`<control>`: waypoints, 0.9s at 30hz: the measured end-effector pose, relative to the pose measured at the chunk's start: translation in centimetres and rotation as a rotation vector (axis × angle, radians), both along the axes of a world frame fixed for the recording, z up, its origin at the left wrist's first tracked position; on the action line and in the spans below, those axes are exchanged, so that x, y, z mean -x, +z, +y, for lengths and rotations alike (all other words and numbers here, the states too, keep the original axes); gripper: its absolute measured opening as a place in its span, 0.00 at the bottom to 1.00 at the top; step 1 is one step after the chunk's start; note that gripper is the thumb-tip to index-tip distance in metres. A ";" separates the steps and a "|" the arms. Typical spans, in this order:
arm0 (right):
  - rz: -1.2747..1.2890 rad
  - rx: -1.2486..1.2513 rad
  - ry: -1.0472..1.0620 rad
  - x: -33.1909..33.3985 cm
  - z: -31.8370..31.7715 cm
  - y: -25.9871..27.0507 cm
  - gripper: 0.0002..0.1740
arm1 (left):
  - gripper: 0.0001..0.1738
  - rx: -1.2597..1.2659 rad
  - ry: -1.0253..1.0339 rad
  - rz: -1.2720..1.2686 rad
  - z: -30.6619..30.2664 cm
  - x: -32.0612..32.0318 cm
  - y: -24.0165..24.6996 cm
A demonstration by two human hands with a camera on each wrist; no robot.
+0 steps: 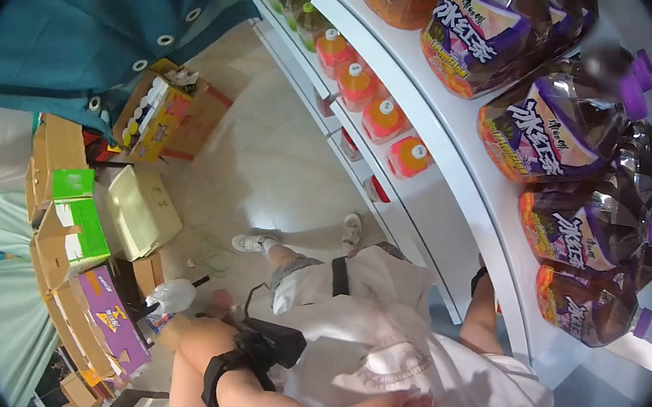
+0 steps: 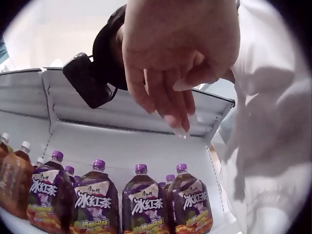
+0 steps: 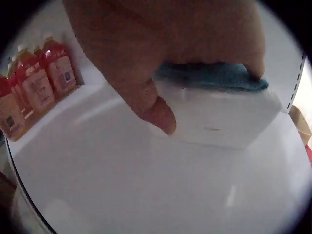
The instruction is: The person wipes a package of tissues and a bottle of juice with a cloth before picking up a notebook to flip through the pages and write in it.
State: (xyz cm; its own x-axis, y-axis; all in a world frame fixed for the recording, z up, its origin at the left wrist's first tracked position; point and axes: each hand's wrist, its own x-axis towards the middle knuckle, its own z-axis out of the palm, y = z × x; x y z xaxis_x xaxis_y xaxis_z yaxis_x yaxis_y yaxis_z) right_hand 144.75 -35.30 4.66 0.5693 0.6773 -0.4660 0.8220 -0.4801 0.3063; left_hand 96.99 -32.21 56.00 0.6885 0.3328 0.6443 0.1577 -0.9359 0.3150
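My left hand (image 2: 180,53) hangs in the left wrist view with its fingers loosely bent and nothing between them. In the head view it lies in front of the white shirt (image 1: 421,359). My right hand (image 3: 170,44) holds a teal cloth (image 3: 209,78) close over a white shelf (image 3: 107,165) in the right wrist view. Below the cloth shows a pale, block-shaped thing (image 3: 209,119), with the thumb against its near side; I cannot tell whether it is part of the cloth. In the head view the shelf hides this hand, and only the forearm (image 1: 482,314) shows.
Large iced tea bottles (image 1: 543,136) with purple caps line the upper shelf. Red-orange bottles (image 3: 36,85) stand to the left on the wiped-looking white shelf. Cardboard boxes (image 1: 115,324) and a cream bin (image 1: 152,216) are on the left of the floor, below a teal curtain (image 1: 81,23).
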 end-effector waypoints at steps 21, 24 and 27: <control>1.074 -0.359 0.620 26.4 8.6 17.9 0.31 | 0.29 0.588 0.653 0.452 1.8 8.8 -18.4; 1.288 -0.515 0.827 32.7 11.2 25.1 0.29 | 0.41 0.448 0.672 0.431 3.3 8.0 -18.5; 1.399 -0.354 0.794 35.9 12.7 30.2 0.30 | 0.50 0.534 0.723 0.288 4.5 8.0 -18.2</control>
